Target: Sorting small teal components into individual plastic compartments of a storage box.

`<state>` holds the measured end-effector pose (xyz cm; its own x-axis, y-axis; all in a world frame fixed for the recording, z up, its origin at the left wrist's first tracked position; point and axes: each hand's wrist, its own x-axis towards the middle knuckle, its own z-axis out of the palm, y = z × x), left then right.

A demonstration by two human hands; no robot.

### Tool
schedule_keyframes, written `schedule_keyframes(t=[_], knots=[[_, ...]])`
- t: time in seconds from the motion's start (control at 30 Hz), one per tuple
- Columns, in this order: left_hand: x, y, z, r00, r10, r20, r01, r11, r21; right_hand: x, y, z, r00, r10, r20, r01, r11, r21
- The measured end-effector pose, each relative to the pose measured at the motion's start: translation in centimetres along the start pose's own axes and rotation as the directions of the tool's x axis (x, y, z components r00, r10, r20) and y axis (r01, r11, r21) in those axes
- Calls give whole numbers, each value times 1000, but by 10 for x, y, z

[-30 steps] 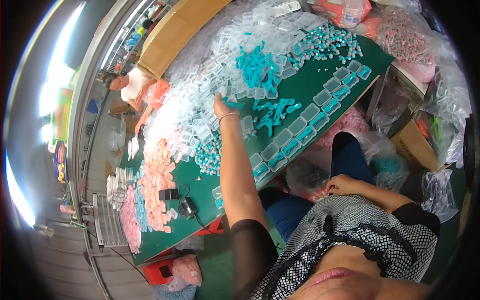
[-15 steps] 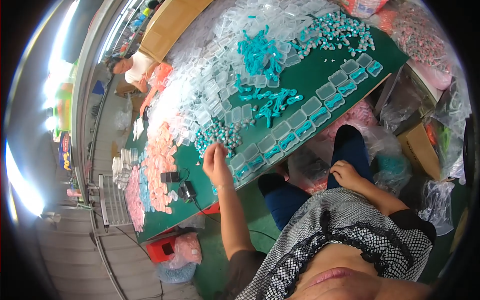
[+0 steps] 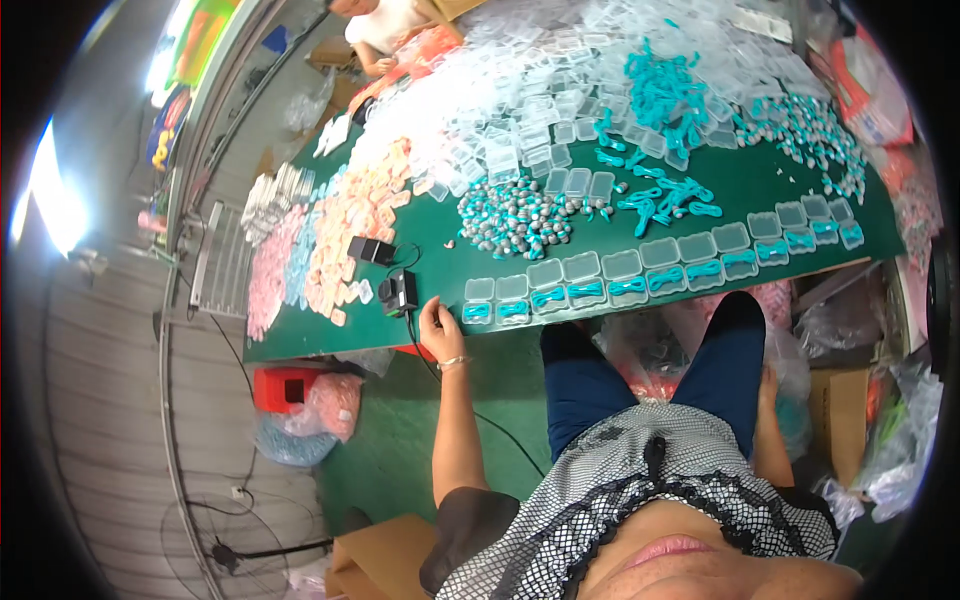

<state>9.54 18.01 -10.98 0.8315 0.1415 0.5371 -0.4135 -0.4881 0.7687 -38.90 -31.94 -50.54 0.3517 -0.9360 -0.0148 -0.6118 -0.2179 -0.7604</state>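
Note:
My left hand is at the table's front edge, just left of a row of open clear plastic cases. Its fingers are curled together, and whatever may be between them is hidden. Each case in the row has a raised lid, and most hold a looped teal cord. Beyond the row lies a heap of small grey-and-teal pieces. Loose teal cords are spread to the right of that heap. My right forearm goes down beside my right thigh, which hides most of that hand.
Clear cases are piled deep at the back, with a teal cord heap on them. Left are orange pieces, a black box-shaped device and its cable. A person sits at the far left. A cardboard box stands behind.
My left hand has moved from the grey-and-teal heap back to the table's front edge. My right hand has left my thigh and dropped beside it. The view has turned.

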Motion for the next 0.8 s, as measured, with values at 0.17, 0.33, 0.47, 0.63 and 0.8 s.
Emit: schedule_keyframes(t=[0.17,0.33,0.47,0.63,0.8], knots=[[5,20,-33,996,8,-90,25,934,357,50,-76,-4,983,-109,148,108,994,16],[3,8,-23,990,57,-127,-3,921,389,68,-96,16,957,-140,255,132,990,46],[5,-1,-23,990,21,-137,33,926,376,69,-99,32,935,-133,328,114,991,75],[3,2,-20,988,-68,-139,114,930,351,61,-88,40,922,-94,376,64,994,90],[5,2,-22,992,-36,-121,79,923,377,45,-77,40,913,-47,405,8,995,96]])
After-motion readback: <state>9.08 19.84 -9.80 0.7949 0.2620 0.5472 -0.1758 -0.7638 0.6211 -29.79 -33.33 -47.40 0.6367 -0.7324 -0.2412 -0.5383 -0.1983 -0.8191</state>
